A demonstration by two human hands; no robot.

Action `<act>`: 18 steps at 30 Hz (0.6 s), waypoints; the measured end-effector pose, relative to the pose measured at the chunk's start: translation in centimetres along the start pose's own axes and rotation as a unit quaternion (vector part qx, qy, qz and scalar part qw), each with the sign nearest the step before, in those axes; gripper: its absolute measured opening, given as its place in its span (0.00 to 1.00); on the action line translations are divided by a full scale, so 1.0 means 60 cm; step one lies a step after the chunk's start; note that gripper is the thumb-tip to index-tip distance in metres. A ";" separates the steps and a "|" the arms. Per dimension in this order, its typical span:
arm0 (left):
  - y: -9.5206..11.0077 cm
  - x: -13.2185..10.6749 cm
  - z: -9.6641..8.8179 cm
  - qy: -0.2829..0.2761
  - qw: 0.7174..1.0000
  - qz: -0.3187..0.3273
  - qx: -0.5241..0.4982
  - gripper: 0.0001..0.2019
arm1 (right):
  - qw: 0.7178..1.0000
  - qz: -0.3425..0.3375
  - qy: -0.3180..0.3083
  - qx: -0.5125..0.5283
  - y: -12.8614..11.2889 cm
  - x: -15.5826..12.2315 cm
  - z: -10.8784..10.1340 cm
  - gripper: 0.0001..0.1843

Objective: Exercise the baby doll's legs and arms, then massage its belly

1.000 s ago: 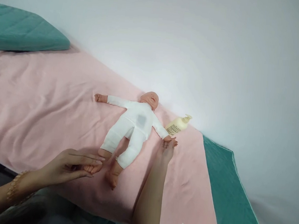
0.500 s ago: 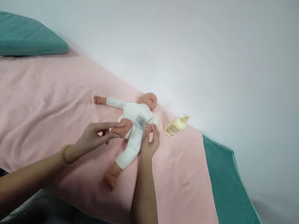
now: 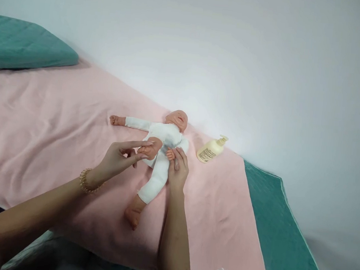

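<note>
A baby doll (image 3: 164,134) with a white cloth body and tan plastic head, hands and feet lies on its back on a pink blanket (image 3: 217,215). My left hand (image 3: 123,155) is closed on the doll's foot (image 3: 149,149), which is raised toward its belly, thumb below and fingers above. Between the fingers and thumb of my right hand (image 3: 179,169) is the doll's hand (image 3: 169,154), drawn in over the lower body. The doll's other leg (image 3: 153,183) stretches toward me, and its other arm (image 3: 138,123) lies out to the left.
A pale yellow pump bottle (image 3: 209,150) is on the blanket right of the doll. A green pillow (image 3: 29,46) lies at the far left, and green quilted bedding (image 3: 280,221) shows at the right. A white wall (image 3: 225,63) borders the bed's far side.
The doll's held foot and held hand have come closer together over its body. My left hand has moved slightly right and up, my right hand slightly left.
</note>
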State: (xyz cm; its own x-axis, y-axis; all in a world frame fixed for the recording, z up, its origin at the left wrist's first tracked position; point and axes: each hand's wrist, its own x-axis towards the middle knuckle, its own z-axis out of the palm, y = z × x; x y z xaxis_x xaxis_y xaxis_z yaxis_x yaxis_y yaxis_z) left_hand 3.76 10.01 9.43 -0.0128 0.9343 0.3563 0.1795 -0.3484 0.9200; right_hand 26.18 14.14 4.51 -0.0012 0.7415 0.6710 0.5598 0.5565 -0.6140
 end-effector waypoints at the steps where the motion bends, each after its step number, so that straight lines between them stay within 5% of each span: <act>1: 0.001 -0.006 -0.003 -0.001 1.000 0.005 -0.012 0.19 | 1.000 0.018 0.013 0.019 -0.001 0.001 -0.002 0.17; 7: -0.005 -0.062 -0.035 -0.082 0.995 0.045 -0.036 0.14 | 0.956 0.174 0.172 0.161 -0.018 0.016 -0.019 0.19; 11: -0.030 -0.120 -0.064 -0.118 0.992 0.030 -0.014 0.15 | 0.923 0.217 0.249 0.198 -0.017 0.024 -0.034 0.21; 15: -0.050 -0.165 -0.088 -0.210 0.978 -0.012 -0.006 0.16 | 0.884 0.290 0.307 0.198 0.009 0.020 -0.050 0.23; 18: -0.063 -0.181 -0.097 -0.229 0.973 -0.033 -0.023 0.16 | 0.835 0.347 0.334 0.266 0.042 0.015 -0.060 0.24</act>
State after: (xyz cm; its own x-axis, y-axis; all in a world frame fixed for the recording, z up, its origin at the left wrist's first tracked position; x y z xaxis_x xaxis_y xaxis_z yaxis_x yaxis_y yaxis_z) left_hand -2.53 0.74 3.05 0.4175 0.8875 0.1951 0.1498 -0.2790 0.9485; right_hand 30.58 14.84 5.06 0.7321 0.6795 0.0492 -0.2143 0.2982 -0.9301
